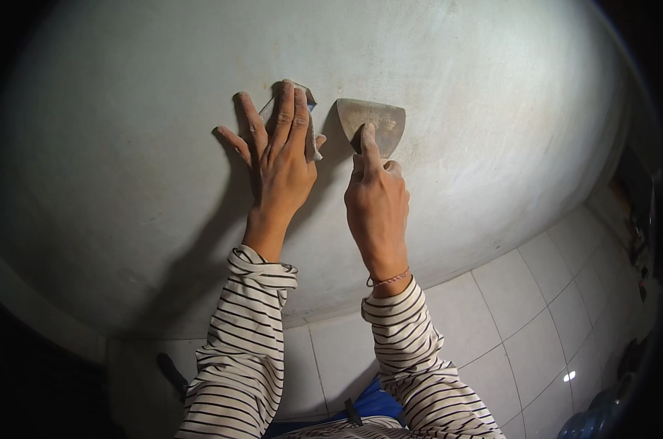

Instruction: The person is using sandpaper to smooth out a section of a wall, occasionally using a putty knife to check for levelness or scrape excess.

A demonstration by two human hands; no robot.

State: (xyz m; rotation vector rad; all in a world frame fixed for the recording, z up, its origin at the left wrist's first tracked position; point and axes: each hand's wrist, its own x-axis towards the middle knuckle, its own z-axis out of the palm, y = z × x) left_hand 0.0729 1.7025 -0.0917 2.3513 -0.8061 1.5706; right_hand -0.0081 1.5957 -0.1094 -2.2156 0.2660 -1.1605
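My left hand [282, 131] lies flat against a pale painted wall [161, 137], fingers spread and dusted white. It presses a folded sheet, apparently sandpaper [311, 140], to the wall; most of the sheet is hidden under the palm and fingers. Just to the right, my right hand [376, 192] grips a putty knife [389, 120] with its worn metal blade upward. The index finger rests along the blade, and the handle is hidden in the fist. The blade is close to the wall; I cannot tell whether its edge touches.
White floor tiles [521, 329] meet the wall's bottom edge below my arms. A clear bluish plastic bottle [589, 420] stands at the lower right. Dark, unclear objects line the right rim. A dark object [171, 370] lies on the floor beside my left sleeve.
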